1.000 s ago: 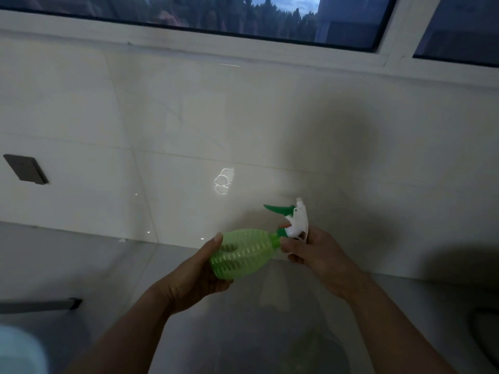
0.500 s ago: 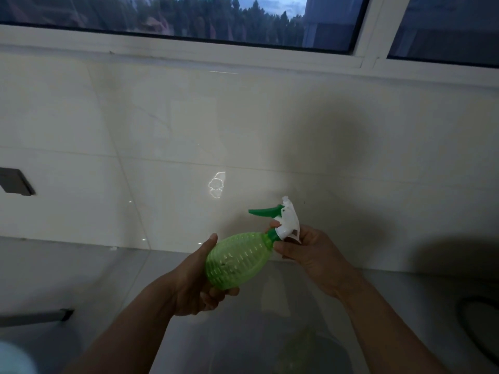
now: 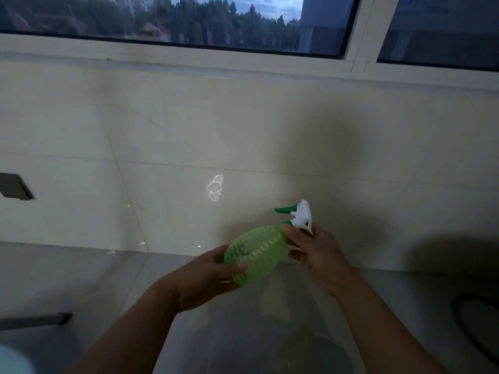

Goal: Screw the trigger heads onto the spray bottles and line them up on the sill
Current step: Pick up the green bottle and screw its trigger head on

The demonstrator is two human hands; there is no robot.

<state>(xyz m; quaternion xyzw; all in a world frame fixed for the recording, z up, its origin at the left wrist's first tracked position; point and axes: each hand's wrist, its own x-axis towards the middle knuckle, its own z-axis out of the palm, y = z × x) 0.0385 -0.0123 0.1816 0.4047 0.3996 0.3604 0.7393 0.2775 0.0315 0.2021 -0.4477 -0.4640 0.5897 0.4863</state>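
Observation:
A translucent green ribbed spray bottle (image 3: 258,252) lies tilted in the air in front of me, neck pointing up and right. My left hand (image 3: 208,276) wraps around its round base. A white trigger head with a green lever (image 3: 299,215) sits on the neck. My right hand (image 3: 316,252) grips the neck and collar just under that head. The white window sill (image 3: 189,56) runs across the top of the view, bare where it shows.
A pale tiled wall (image 3: 135,136) stands below the sill, with a dark wall plate (image 3: 14,186) at the left. Below my arms sits a dim rounded container (image 3: 310,352). A dark round shape (image 3: 478,325) lies at the right edge, a grey bar (image 3: 35,321) at the left.
The bottle has turned in my hands. My left hand's fingers have shifted round the base, and my right hand has re-gripped lower on the collar. The view has risen slightly.

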